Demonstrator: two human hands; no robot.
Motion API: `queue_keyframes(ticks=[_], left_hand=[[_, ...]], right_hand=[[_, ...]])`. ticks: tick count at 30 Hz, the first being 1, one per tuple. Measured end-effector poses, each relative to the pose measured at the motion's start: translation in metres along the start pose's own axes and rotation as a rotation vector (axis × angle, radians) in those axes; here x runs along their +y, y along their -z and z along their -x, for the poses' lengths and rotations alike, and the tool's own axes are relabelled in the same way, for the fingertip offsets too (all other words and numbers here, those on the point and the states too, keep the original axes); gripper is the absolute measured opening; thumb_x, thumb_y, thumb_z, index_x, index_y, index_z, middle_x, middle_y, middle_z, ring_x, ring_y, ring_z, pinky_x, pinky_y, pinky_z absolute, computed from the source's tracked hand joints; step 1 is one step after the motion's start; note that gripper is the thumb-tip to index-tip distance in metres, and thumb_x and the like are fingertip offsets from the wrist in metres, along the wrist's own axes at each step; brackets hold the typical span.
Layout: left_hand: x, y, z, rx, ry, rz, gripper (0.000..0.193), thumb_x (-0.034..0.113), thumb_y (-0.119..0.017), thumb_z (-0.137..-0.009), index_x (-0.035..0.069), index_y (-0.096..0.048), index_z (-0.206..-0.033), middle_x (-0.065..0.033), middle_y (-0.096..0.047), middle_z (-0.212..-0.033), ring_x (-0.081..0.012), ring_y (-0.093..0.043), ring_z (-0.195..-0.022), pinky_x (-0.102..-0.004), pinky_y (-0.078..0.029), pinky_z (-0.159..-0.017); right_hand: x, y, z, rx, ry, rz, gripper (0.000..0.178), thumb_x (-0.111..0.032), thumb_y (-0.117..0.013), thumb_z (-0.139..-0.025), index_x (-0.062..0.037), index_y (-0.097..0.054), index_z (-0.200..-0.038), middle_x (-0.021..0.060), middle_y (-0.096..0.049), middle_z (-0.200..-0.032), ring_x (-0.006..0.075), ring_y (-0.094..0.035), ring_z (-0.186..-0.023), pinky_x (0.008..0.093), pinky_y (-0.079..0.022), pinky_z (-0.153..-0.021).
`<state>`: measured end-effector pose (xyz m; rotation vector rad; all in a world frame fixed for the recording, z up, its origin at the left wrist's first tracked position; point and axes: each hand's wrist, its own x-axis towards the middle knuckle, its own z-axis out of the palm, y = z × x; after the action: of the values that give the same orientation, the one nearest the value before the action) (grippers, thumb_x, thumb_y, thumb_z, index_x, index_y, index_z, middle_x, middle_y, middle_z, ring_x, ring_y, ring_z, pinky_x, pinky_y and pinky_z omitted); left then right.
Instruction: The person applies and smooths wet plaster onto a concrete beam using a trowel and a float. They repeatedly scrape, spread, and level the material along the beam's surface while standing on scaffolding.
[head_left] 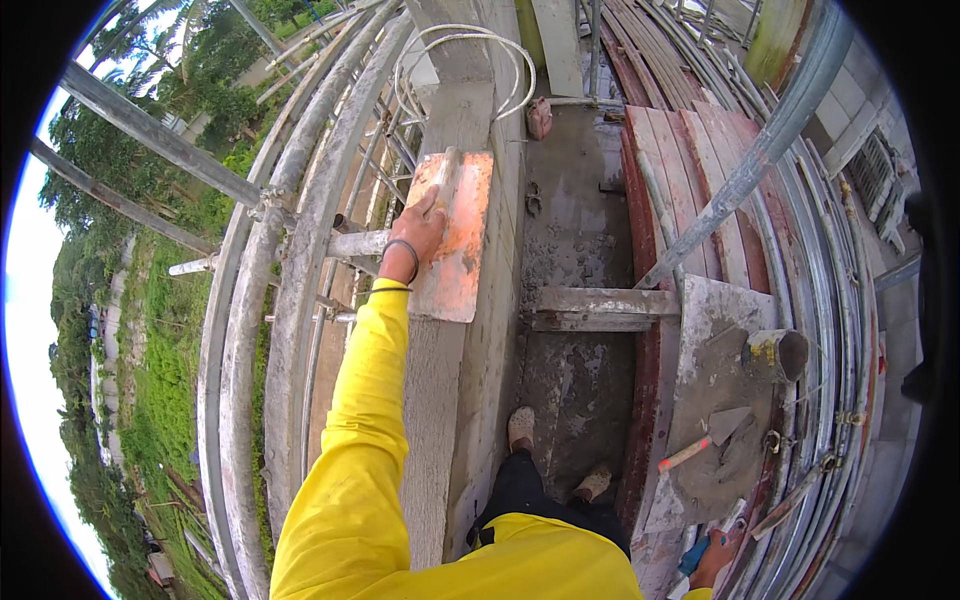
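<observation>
My left hand [418, 240], in a yellow sleeve, is closed round the handle of a plastering float [465, 235]. The float has a worn orange and grey board and lies flat on top of a narrow cement-rendered wall [432, 375]. Low on the right, my right hand [710, 560] is closed on a blue thing [692, 556], whose kind I cannot make out, beside the mortar board. Grey mortar [715, 385] is spread over that board, and a pointing trowel [705, 440] with an orange and pale handle lies on it.
A mortar-smeared bucket [777, 355] sits at the board's far right. Scaffold tubes [745, 160] and planks [690, 170] line the right; rails [265, 300] run along the left, above greenery. A coiled pale hose [465, 35] hangs over the wall's far end. A crosspiece [600, 308] spans the walkway.
</observation>
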<state>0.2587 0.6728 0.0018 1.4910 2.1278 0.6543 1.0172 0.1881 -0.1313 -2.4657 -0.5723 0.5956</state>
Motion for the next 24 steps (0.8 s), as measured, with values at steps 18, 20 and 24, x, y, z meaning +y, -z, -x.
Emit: queue_keyframes(ticks=[18, 20, 24], left_hand=[[0.040, 0.000, -0.098, -0.034, 0.186, 0.199, 0.064, 0.028, -0.053, -0.103, 0.017, -0.046, -0.165, -0.0275, -0.078, -0.114, -0.0369, -0.076, -0.065, -0.0461, -0.063, -0.081], [0.033, -0.014, -0.082, 0.038, 0.090, 0.059, 0.065, 0.028, -0.054, -0.102, 0.018, -0.047, -0.165, -0.0283, -0.077, -0.115, -0.0375, -0.077, -0.071, -0.0461, -0.063, -0.083], [0.011, -0.020, 0.051, 0.080, 0.033, -0.071, 0.064, 0.033, -0.054, -0.103, 0.022, -0.047, -0.165, -0.0326, -0.069, -0.134, -0.0452, -0.072, -0.118, -0.0478, -0.053, -0.109]], right_hand=[[-0.021, -0.009, -0.049, -0.172, 0.185, 0.092, 0.023, -0.024, -0.072, -0.096, -0.0011, -0.071, -0.098, 0.0038, -0.067, -0.090, 0.0165, -0.061, -0.086, 0.0328, -0.048, -0.081], [-0.018, -0.014, -0.052, -0.199, 0.194, 0.077, 0.023, -0.024, -0.072, -0.095, -0.0012, -0.071, -0.098, 0.0037, -0.067, -0.090, 0.0165, -0.060, -0.086, 0.0327, -0.048, -0.081], [0.000, -0.020, -0.063, -0.265, 0.197, 0.057, 0.023, -0.024, -0.073, -0.094, -0.0013, -0.071, -0.098, 0.0036, -0.067, -0.090, 0.0164, -0.060, -0.086, 0.0325, -0.048, -0.080]])
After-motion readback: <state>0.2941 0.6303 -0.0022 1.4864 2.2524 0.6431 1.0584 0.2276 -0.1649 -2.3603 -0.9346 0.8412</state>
